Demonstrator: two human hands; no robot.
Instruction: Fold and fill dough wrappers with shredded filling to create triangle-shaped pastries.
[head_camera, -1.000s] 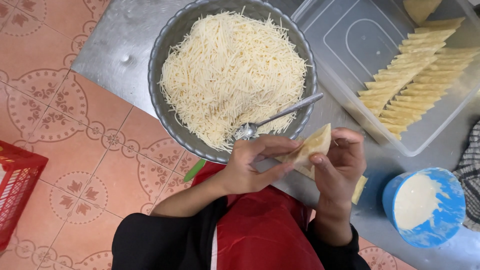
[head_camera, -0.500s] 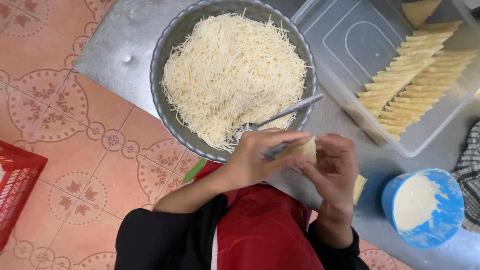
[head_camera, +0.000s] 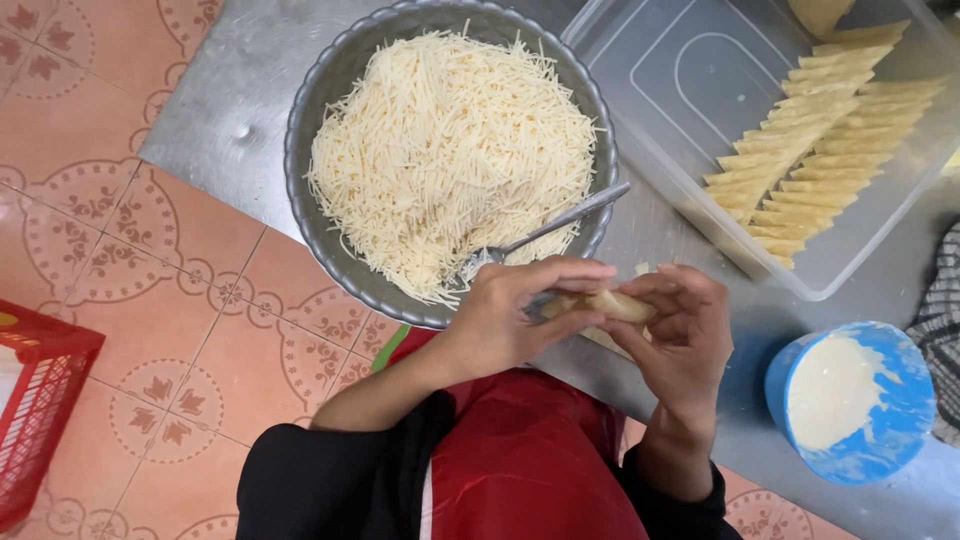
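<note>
With your left hand (head_camera: 510, 315) and right hand (head_camera: 680, 335) both pinching the pale pastry roll (head_camera: 600, 303) just beside the bowl of shredded cheese (head_camera: 450, 150), keep the fold tight and even.

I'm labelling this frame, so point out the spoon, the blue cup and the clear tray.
spoon (head_camera: 570, 215), head view, handle
blue cup (head_camera: 900, 420), head view, rim
clear tray (head_camera: 670, 80), head view, bare floor

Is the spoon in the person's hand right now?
No, the spoon rests in the grey bowl of shredded cheese, while the left hand and right hand both hold a rolled wrapper.
</note>
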